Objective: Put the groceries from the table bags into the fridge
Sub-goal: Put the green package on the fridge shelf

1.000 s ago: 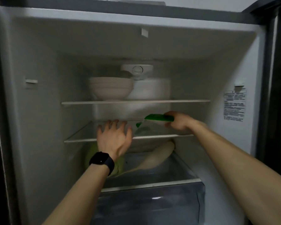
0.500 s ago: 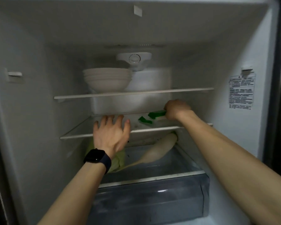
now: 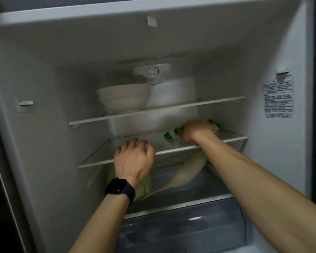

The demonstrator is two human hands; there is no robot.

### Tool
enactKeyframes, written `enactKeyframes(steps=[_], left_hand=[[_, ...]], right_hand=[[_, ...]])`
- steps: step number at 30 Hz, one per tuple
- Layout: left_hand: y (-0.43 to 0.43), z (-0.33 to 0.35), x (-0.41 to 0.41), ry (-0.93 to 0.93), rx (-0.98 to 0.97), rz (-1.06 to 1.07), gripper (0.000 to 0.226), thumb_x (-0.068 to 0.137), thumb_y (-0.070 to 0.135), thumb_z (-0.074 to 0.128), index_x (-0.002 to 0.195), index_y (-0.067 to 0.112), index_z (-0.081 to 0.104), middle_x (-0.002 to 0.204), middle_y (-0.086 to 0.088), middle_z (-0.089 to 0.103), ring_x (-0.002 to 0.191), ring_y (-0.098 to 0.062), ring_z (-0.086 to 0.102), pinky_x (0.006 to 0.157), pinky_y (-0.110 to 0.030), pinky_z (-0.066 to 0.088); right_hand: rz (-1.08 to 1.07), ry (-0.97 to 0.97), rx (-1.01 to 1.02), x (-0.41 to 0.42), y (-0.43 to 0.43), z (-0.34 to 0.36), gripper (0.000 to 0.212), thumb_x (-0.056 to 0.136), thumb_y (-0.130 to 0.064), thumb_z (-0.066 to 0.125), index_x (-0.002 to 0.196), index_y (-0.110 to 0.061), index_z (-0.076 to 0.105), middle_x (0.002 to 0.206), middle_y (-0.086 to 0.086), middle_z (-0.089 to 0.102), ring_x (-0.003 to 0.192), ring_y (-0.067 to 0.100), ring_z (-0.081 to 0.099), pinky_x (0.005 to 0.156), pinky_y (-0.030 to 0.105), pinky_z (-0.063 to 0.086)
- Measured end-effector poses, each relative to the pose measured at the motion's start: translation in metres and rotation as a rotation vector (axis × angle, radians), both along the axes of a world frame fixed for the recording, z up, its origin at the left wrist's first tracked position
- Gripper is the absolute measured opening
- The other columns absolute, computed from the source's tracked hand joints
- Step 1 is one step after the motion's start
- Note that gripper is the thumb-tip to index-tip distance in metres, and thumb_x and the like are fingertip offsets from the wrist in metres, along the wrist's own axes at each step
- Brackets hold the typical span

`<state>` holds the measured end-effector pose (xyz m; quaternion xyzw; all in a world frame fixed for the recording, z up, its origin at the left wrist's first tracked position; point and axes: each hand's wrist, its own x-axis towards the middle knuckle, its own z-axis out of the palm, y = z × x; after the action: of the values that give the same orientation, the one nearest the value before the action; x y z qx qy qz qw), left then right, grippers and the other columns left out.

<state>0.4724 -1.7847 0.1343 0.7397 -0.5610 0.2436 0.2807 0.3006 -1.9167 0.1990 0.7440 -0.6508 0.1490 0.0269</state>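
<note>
Fridge (image 3: 44, 88), middle shelf (image 3: 102, 154) — packet (image 3: 169, 136) gripped by right hand (image 3: 195, 130), bowls (image 3: 123, 99) above

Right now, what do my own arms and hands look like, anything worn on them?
Both hands are bare, with no gloves. The left hand has a black smartwatch at its wrist, with a dark rounded-rectangle face and a black band. The right hand shows nothing at its wrist. The left forearm and right forearm are uncovered; no sleeves show in the view.
</note>
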Motion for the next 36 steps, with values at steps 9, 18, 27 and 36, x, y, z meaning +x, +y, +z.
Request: enactKeyframes(steps=[9, 18, 27, 36], left_hand=[[-0.001, -0.001, -0.002, -0.056, -0.064, 0.01, 0.051, 0.094, 0.043, 0.025, 0.105, 0.024, 0.071, 0.108, -0.004, 0.073, 0.1, -0.03, 0.063, 0.081, -0.035, 0.043], [0.035, -0.026, -0.016, 0.06, -0.116, -0.029, 0.047, 0.104, 0.044, 0.03, 0.144, 0.027, 0.049, 0.155, -0.003, 0.044, 0.149, -0.023, 0.026, 0.12, -0.061, 0.005], [0.226, -0.224, -0.106, 0.343, 0.04, -0.105, 0.058, 0.093, 0.036, 0.051, 0.15, 0.027, 0.043, 0.16, -0.004, 0.035, 0.146, -0.028, 0.032, 0.117, -0.055, 0.027], [0.468, -0.344, -0.139, 0.493, 0.372, 0.199, 0.061, 0.093, 0.037, 0.052, 0.152, 0.035, 0.036, 0.158, 0.002, 0.037, 0.143, -0.021, 0.035, 0.118, -0.043, 0.03]], right_hand=[[0.181, -0.401, -0.613, -0.035, 0.079, -0.087, 0.05, 0.096, -0.049, 0.028, 0.126, -0.031, 0.064, 0.144, 0.002, 0.055, 0.14, 0.029, 0.037, 0.116, 0.052, 0.025], [0.4, -0.607, -0.443, -0.082, 0.143, -0.174, 0.046, 0.101, -0.038, 0.047, 0.145, -0.024, 0.05, 0.158, -0.001, 0.038, 0.148, 0.017, 0.028, 0.119, 0.028, 0.021], [0.507, -0.715, -0.079, -0.157, 0.316, -0.3, 0.037, 0.1, -0.037, 0.051, 0.135, -0.032, 0.059, 0.144, -0.018, 0.049, 0.142, 0.002, 0.031, 0.117, 0.028, 0.025], [0.816, -0.467, 0.276, -0.159, 0.465, -0.401, 0.038, 0.098, -0.043, 0.051, 0.133, -0.032, 0.062, 0.144, -0.016, 0.052, 0.141, 0.003, 0.028, 0.113, 0.023, 0.021]])
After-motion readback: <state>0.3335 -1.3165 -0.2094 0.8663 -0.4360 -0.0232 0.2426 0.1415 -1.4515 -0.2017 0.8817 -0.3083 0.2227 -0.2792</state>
